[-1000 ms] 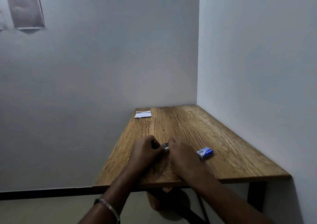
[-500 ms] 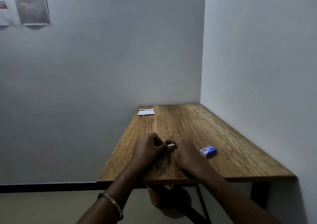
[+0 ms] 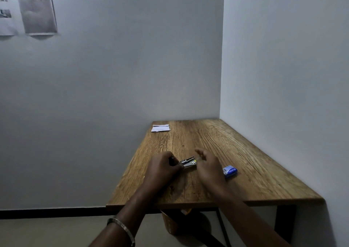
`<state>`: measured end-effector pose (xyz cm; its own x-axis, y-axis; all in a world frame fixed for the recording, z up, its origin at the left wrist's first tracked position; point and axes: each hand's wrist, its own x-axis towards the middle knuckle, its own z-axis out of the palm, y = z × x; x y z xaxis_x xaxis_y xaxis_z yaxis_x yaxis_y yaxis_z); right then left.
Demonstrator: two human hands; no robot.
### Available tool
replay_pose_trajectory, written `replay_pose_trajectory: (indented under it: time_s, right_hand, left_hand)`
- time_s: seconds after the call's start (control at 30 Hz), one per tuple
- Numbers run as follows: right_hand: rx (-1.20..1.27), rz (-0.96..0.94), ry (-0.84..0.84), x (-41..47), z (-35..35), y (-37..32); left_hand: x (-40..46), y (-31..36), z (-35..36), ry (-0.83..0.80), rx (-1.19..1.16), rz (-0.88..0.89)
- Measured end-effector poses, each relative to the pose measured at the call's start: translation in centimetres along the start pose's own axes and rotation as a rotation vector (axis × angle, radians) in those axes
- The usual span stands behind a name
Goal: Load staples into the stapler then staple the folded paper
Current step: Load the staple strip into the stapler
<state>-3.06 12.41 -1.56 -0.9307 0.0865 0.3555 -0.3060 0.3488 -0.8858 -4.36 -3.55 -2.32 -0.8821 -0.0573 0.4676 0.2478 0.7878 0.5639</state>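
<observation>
The surface (image 3: 217,142) is a wooden top pushed into a wall corner, and the stapler (image 3: 188,162) lying near its front edge serves as the landmark for everything else. The left hand (image 3: 163,168) sits at the stapler's left end, curled over the rear with fingers closed on it, pinning it down. The right hand (image 3: 209,168) hovers just right of the stapler, fingers loosely spread and holding nothing that can be seen, apart from the metal nose. The stapler looks opened, its metal rail exposed and angled up from the base, though the detail is small. Judging by its make, it is small, rigid and fairly light, with slick metal parts and a sprung pusher that can snap back; the sound grip is on the rear body, where the left hand already is, leaving the open channel free. The box (image 3: 229,171), blue and white, lies to the right of the stapler, just beyond the right hand; it is probably light card and will slide if nudged, so it wants pinching by its sides. The staple strip inside would be brittle and apt to break apart, so best held by its long edges. The paper (image 3: 160,128) lies far behind the stapler near the wall, thin and limp, best lifted by an edge.
</observation>
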Motion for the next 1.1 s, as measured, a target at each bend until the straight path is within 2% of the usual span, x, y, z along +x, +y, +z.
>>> replay_pose_trajectory:
  time_s: [0.17, 0.33, 0.43, 0.53, 0.6, 0.73, 0.8, 0.9, 1.1]
  right_hand:
    - [0.602, 0.484, 0.039, -0.9, 0.7, -1.0]
    - [0.948, 0.681, -0.018, -1.0, 1.0, -1.9]
    - [1.066, 0.711, -0.084, -1.4, 1.1, -2.8]
    - [1.140, 0.703, -0.088, -1.3, 1.0, -3.1]
    - [1.200, 0.721, -0.095, -1.1, 1.0, -3.2]
    - [1.294, 0.712, -0.083, -0.9, 0.7, -3.6]
    - [1.328, 0.695, -0.069, -0.8, 0.6, -3.7]
    - [1.354, 0.690, -0.045, -0.9, 0.6, -3.7]
    - [1.282, 0.694, -0.064, -0.9, 0.4, -3.1]
  left_hand:
    - [0.1, 0.1, -0.3, -0.047, 0.050, 0.070]
    - [-0.4, 0.0, -0.5, -0.002, 0.037, 0.110]
    - [-0.8, 0.4, -0.4, 0.116, -0.027, 0.106]
    - [-1.2, 0.9, -0.2, 0.201, 0.069, 0.210]
    - [-1.5, 1.4, -0.5, 0.270, 0.178, 0.353]
    - [-1.4, 1.8, -1.1, 0.439, 0.512, 0.788]
    - [-1.3, 2.1, -1.2, 0.483, 0.555, 0.865]
    - [-1.4, 2.2, -1.0, 0.468, 0.575, 0.877]
    - [-1.3, 1.8, -0.8, 0.302, 0.417, 0.658]
